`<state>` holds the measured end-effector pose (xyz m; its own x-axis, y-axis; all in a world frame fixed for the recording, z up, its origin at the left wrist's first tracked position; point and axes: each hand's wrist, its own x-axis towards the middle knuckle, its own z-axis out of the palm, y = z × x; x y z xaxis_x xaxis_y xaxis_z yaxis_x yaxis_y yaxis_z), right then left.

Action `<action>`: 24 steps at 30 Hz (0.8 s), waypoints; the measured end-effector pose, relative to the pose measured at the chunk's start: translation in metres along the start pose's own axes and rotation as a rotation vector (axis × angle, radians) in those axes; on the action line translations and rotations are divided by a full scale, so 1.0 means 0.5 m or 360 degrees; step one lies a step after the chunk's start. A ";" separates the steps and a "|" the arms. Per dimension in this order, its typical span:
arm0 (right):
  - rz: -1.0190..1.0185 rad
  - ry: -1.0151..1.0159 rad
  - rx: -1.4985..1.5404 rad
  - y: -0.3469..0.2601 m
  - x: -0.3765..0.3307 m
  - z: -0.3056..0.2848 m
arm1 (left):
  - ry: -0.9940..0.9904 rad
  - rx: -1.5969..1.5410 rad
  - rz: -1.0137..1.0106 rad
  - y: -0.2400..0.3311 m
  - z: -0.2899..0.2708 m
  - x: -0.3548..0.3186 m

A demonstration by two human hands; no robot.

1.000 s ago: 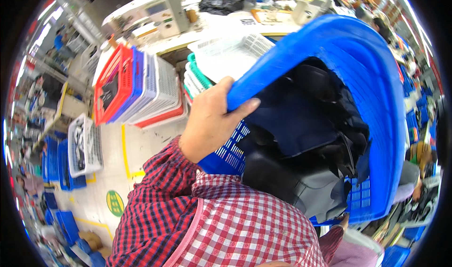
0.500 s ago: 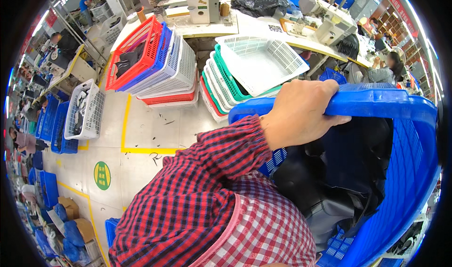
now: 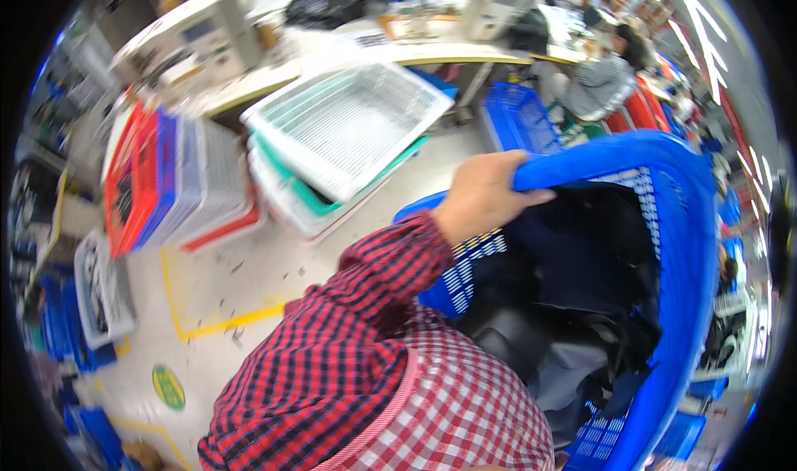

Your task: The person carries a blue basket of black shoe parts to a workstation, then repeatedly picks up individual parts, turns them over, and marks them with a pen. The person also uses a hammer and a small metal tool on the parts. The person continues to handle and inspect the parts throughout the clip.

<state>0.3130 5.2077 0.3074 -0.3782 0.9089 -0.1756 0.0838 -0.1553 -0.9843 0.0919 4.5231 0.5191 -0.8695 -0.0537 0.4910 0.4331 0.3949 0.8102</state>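
Observation:
My left hand (image 3: 486,197) is clamped over the top rim of a large blue plastic basket (image 3: 682,222), which I carry tilted against my body at the right. The basket holds a heap of dark blue, black and grey garments (image 3: 581,288). My red and black checked sleeve (image 3: 349,338) runs up from the lower edge to that hand. My right hand does not show anywhere in the view.
A white mesh basket (image 3: 357,122) lies on a tilted stack on the floor ahead. Red, blue and white baskets (image 3: 166,180) lean in a row at the left. Behind them is a long worktable (image 3: 398,51). Another blue basket (image 3: 519,114) and a seated person (image 3: 598,80) are at the upper right.
The blue basket has dropped from in front of my view to my right side. My left hand has kept its hold on the rim. The view has swung across the floor baskets.

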 end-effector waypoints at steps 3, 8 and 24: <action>-0.0017 0.0226 0.0050 0.011 -0.002 -0.071 | -0.0171 -0.0119 -0.0193 -0.096 0.085 0.096; -0.0010 0.0631 0.0172 0.075 -0.055 -0.151 | -0.0297 -0.0380 -0.0530 -0.205 0.223 0.272; 0.0097 0.0760 -0.0431 0.061 0.263 0.239 | -0.0501 -0.0451 -0.0780 -0.352 0.759 0.750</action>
<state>0.1555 5.2763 0.2523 0.0898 0.9857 -0.1426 0.3508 -0.1653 -0.9217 -0.4004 4.7817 0.4392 -0.9917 0.1224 -0.0397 -0.0232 0.1330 0.9908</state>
